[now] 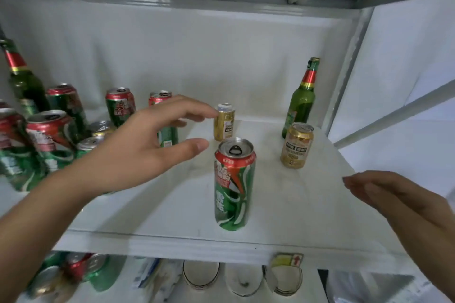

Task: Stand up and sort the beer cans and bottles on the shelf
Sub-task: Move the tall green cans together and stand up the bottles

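Head view looks down onto a white metal shelf [283, 209] where beer cans and bottles stand. Near its front edge a tall green and red aluminium can [234, 187] stands upright, its tab opening showing; white characters run down its side and "0.5" can be made out on the red band. Behind it stands a small gold can with a white top [224, 122], and to the right a squat gold can with a dark label band [296, 146], its print too small to read. A green glass bottle with red and gold neck foil [301, 98] stands at the back right. A crowd of green and red cans [49, 135] fills the left side. The left hand [138, 152] is spread open, empty, fingertips just beside the small gold can. The right hand [403, 202] hangs open and empty by the shelf's right front.
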Action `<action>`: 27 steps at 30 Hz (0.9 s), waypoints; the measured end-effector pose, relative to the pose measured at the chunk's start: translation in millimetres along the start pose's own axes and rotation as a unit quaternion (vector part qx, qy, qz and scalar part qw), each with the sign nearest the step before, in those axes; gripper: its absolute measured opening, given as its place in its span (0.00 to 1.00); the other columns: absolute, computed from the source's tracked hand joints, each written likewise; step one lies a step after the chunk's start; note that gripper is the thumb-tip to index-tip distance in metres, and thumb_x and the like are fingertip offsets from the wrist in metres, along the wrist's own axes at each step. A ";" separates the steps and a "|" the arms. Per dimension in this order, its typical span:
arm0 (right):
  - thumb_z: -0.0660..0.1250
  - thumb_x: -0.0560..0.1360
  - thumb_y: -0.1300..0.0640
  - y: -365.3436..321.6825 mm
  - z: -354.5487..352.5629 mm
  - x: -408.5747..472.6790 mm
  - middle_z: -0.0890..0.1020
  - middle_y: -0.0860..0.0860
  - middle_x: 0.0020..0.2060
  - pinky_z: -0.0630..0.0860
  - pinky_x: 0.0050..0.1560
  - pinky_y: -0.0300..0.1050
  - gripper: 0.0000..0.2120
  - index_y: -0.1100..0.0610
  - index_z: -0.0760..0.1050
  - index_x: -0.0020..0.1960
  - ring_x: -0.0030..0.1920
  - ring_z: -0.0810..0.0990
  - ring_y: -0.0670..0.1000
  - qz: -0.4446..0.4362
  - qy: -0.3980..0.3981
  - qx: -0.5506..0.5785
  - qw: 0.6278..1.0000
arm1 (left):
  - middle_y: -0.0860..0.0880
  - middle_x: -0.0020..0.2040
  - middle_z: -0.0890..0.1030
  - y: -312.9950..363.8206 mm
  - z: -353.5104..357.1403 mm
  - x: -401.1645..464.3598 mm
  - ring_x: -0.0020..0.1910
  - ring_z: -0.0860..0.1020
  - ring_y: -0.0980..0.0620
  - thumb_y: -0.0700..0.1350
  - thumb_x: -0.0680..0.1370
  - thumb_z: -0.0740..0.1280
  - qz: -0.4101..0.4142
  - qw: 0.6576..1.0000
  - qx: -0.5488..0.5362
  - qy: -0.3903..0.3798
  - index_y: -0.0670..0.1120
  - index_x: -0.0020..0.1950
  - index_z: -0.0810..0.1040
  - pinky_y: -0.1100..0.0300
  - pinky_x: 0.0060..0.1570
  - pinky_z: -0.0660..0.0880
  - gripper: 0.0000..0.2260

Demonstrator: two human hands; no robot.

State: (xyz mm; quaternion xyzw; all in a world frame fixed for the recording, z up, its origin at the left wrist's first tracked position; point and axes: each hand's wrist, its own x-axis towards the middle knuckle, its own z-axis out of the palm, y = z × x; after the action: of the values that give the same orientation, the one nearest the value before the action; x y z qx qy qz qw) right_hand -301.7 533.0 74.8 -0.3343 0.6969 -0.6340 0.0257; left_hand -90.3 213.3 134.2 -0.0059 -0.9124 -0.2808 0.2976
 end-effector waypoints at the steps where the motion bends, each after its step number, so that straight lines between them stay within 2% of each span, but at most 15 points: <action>1: 0.69 0.67 0.46 2.3 -2.3 -2.2 0.89 0.51 0.49 0.78 0.62 0.43 0.14 0.50 0.86 0.48 0.55 0.87 0.49 0.001 0.000 0.006 1.000 | 0.55 0.66 0.80 1.7 7.5 -1.6 0.69 0.77 0.53 0.56 0.76 0.70 -0.012 1.000 -0.014 -0.002 0.57 0.68 0.78 0.53 0.68 0.74 0.20; 2: 0.70 0.67 0.47 4.6 -4.0 -3.8 0.89 0.51 0.49 0.78 0.62 0.43 0.13 0.50 0.86 0.48 0.55 0.87 0.49 0.005 0.004 0.016 1.000 | 0.56 0.66 0.80 2.6 14.9 -3.1 0.69 0.77 0.53 0.57 0.76 0.71 -0.023 0.999 -0.027 -0.005 0.57 0.68 0.77 0.54 0.68 0.74 0.21; 4: 0.70 0.72 0.56 8.5 -2.3 -5.2 0.89 0.52 0.48 0.79 0.61 0.42 0.07 0.52 0.86 0.47 0.54 0.87 0.50 0.009 0.000 0.034 0.999 | 0.57 0.67 0.79 2.8 28.3 -4.8 0.69 0.77 0.53 0.57 0.75 0.71 -0.043 0.998 -0.053 -0.011 0.56 0.70 0.75 0.56 0.67 0.75 0.24; 6: 0.69 0.76 0.65 9.0 7.0 -5.6 0.89 0.51 0.48 0.79 0.58 0.36 0.10 0.52 0.85 0.47 0.54 0.86 0.49 0.006 -0.020 0.027 0.999 | 0.58 0.67 0.79 2.9 38.3 -5.7 0.68 0.77 0.53 0.57 0.75 0.71 -0.054 0.996 -0.070 0.002 0.56 0.71 0.75 0.58 0.66 0.75 0.24; 7: 0.69 0.76 0.66 8.9 13.7 -4.8 0.89 0.50 0.48 0.79 0.56 0.34 0.12 0.50 0.85 0.47 0.54 0.86 0.47 0.002 -0.041 0.019 0.999 | 0.58 0.67 0.79 2.3 41.9 -5.9 0.68 0.77 0.53 0.57 0.75 0.70 -0.060 0.995 -0.083 0.016 0.56 0.70 0.75 0.58 0.65 0.75 0.23; 10: 0.72 0.73 0.55 1.8 43.4 -1.3 0.86 0.44 0.54 0.79 0.57 0.35 0.09 0.45 0.83 0.52 0.57 0.83 0.42 0.001 -0.112 0.013 0.994 | 0.56 0.65 0.80 -6.3 48.2 -1.7 0.67 0.78 0.55 0.58 0.76 0.69 -0.092 0.984 -0.127 0.081 0.55 0.67 0.77 0.55 0.64 0.76 0.21; 12: 0.74 0.69 0.48 -3.1 66.3 0.3 0.82 0.39 0.61 0.76 0.63 0.39 0.20 0.42 0.78 0.60 0.62 0.80 0.40 0.005 -0.145 0.015 0.989 | 0.56 0.64 0.80 -20.0 45.1 7.9 0.66 0.78 0.56 0.57 0.77 0.70 -0.119 0.977 -0.102 0.144 0.54 0.66 0.78 0.55 0.62 0.78 0.19; 14: 0.77 0.69 0.47 -4.7 89.6 -0.4 0.76 0.34 0.66 0.72 0.66 0.39 0.30 0.37 0.71 0.67 0.67 0.76 0.37 0.005 -0.167 0.021 0.986 | 0.54 0.66 0.77 -41.6 35.1 23.0 0.66 0.77 0.55 0.52 0.79 0.72 -0.154 0.967 -0.033 0.202 0.53 0.68 0.78 0.55 0.60 0.79 0.17; 17: 0.82 0.66 0.46 0.6 119.2 -0.7 0.69 0.26 0.68 0.68 0.69 0.38 0.43 0.28 0.60 0.72 0.69 0.70 0.32 0.021 -0.187 0.019 0.982 | 0.47 0.71 0.71 -73.7 11.8 51.9 0.67 0.75 0.48 0.46 0.77 0.74 -0.205 0.944 0.103 0.238 0.51 0.71 0.76 0.57 0.69 0.71 0.22; 20: 0.82 0.61 0.42 5.6 139.9 2.2 0.68 0.26 0.68 0.67 0.70 0.36 0.50 0.29 0.56 0.74 0.68 0.68 0.30 0.031 -0.199 0.010 0.979 | 0.43 0.76 0.64 -95.1 -5.5 78.5 0.72 0.70 0.45 0.45 0.77 0.74 -0.262 0.930 0.146 0.215 0.48 0.75 0.71 0.65 0.67 0.63 0.27; 23: 0.83 0.64 0.47 7.6 151.1 5.6 0.74 0.27 0.62 0.72 0.54 0.22 0.44 0.27 0.61 0.69 0.62 0.72 0.27 0.029 -0.206 0.005 0.978 | 0.42 0.77 0.61 -114.6 -10.1 94.3 0.74 0.68 0.42 0.48 0.77 0.75 -0.310 0.922 0.178 0.148 0.49 0.78 0.67 0.57 0.70 0.67 0.31; 24: 0.83 0.65 0.49 7.9 152.9 6.9 0.76 0.27 0.59 0.73 0.51 0.22 0.41 0.25 0.62 0.66 0.60 0.74 0.26 0.032 -0.204 0.000 0.978 | 0.41 0.77 0.61 -120.6 -9.9 97.3 0.73 0.68 0.41 0.49 0.76 0.76 -0.321 0.919 0.183 0.136 0.49 0.78 0.67 0.53 0.71 0.68 0.32; 27: 0.82 0.65 0.50 10.6 153.3 11.7 0.80 0.30 0.56 0.78 0.57 0.32 0.36 0.28 0.67 0.63 0.57 0.77 0.29 0.028 -0.171 -0.014 0.985 | 0.39 0.74 0.65 -140.9 -8.0 99.8 0.69 0.72 0.38 0.49 0.75 0.77 -0.347 0.912 0.189 0.111 0.48 0.76 0.68 0.48 0.65 0.74 0.33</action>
State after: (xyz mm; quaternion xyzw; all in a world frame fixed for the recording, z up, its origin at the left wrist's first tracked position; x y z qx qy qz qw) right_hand -244.9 394.1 40.0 -0.4185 0.7002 -0.5567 0.1571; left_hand -193.1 74.9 122.3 0.3987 -0.8541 -0.1870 0.2768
